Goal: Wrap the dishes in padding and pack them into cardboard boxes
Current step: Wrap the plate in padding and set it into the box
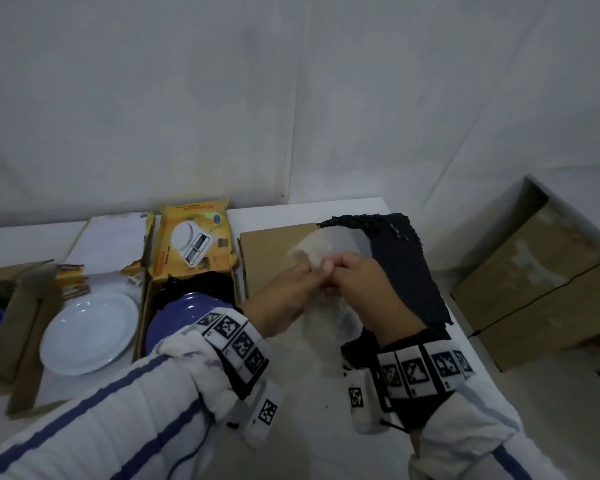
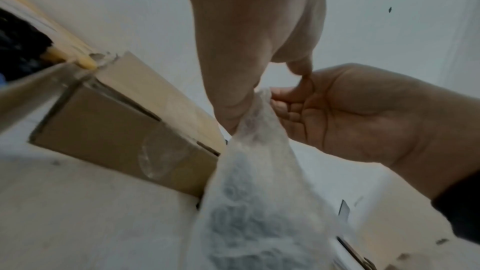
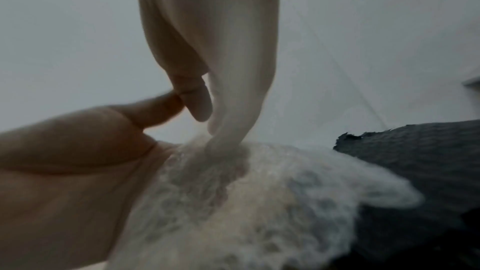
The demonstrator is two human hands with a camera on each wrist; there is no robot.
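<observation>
Now both hands meet above the white counter [image 1: 326, 393] near its right edge: left hand [image 1: 284, 299] and right hand [image 1: 364, 289] each pinch the clear bubble-wrap sheet [image 1: 326, 317], grip tight, over the flat brown cardboard box [image 1: 267, 258].

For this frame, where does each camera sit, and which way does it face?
Head: looks forward and down over the table; shows both sleeves, left hand and right hand pinching the wrap, the plate.
Left wrist: looks along the left hand at the right palm, box.
Right wrist: looks along the right hand toward the left hand.
Shared: the wrap and both hands show in all three.
</observation>
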